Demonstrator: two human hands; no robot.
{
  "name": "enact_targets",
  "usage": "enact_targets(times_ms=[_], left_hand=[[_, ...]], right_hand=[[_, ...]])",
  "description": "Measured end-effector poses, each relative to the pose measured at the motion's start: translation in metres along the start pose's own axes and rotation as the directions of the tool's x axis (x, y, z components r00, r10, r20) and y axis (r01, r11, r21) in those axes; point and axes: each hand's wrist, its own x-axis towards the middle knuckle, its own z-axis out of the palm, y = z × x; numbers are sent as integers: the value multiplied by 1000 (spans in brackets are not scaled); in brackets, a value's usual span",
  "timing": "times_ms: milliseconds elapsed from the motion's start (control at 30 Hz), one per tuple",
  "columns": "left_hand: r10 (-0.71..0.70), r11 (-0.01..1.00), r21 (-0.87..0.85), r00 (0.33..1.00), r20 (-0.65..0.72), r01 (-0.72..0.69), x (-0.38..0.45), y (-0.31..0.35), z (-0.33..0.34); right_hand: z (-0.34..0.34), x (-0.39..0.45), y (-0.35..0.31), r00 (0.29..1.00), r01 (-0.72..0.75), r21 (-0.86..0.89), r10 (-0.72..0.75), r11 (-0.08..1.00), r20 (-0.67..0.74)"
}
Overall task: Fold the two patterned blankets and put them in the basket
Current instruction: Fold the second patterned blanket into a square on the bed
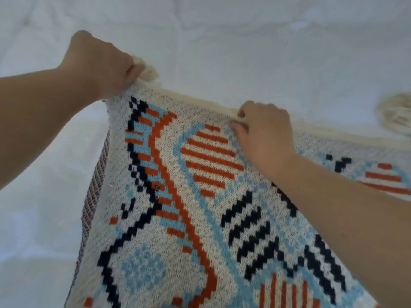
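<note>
Patterned knit blanket (200,218) fills the lower view, cream ground with orange, light-blue and navy motifs, raised over a white bedsheet (244,41). Left hand (100,63) grips its top left corner, fingers curled around a cream tassel (149,71). Right hand (266,134) pinches the cream top hem (200,100) near the middle, fingers curled on the fabric. Another tassel (398,112) lies on the sheet at far right.

The patterned blanket (200,218) is coarse, matt knitted cloth with a cream yarn tassel (149,71); beneath lies smooth, matt white sheeting (266,52).
</note>
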Motion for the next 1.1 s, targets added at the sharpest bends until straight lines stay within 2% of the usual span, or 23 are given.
enact_targets(times_ms=[67, 133, 200, 233, 300, 400, 467, 567, 700, 800, 933, 1100], left_hand=[[-7, 1000, 17, 997, 70, 6, 0, 2, -12], [-91, 996, 34, 988, 121, 87, 0, 11, -16], [-207, 968, -138, 978, 38, 211, 1, 31, -16], [-216, 939, -274, 976, 0, 208, -1, 48, -19], [-100, 891, -450, 993, -70, 58, -10, 87, -32], [145, 821, -546, 986, -83, -167, -24, 137, -41], [185, 789, -590, 982, -37, -171, -28, 151, -31], [160, 763, -631, 987, -20, -137, -30, 153, -17], [152, 782, -613, 988, 11, -114, -31, 155, -12], [108, 744, -664, 994, 14, -72, -29, 157, -18], [116, 712, -699, 993, 27, -64, -16, 206, -60], [243, 646, -737, 969, -50, -200, 27, 300, -143]], right_hand=[[-4, 9, 6, 994, -8, -19, 6, 1000, -107], [-1, 15, 9, 994, -69, -80, 62, 994, -87], [6, 13, 8, 996, -85, -139, 87, 987, 15], [10, 10, 6, 996, -69, -144, 77, 987, 47], [13, 0, 0, 996, -38, -109, 47, 993, 81], [14, -11, -6, 983, -5, -76, 18, 997, 181], [18, -14, -7, 968, 23, -98, 2, 995, 250], [23, -16, -1, 958, 32, -112, 1, 993, 286], [26, -20, 19, 944, 4, -154, 47, 988, 325], [19, -29, 42, 935, -41, -120, 80, 992, 344], [0, -58, 105, 932, -85, -217, 155, 973, 328], [-41, -96, 196, 900, -253, -343, 350, 905, 259]])
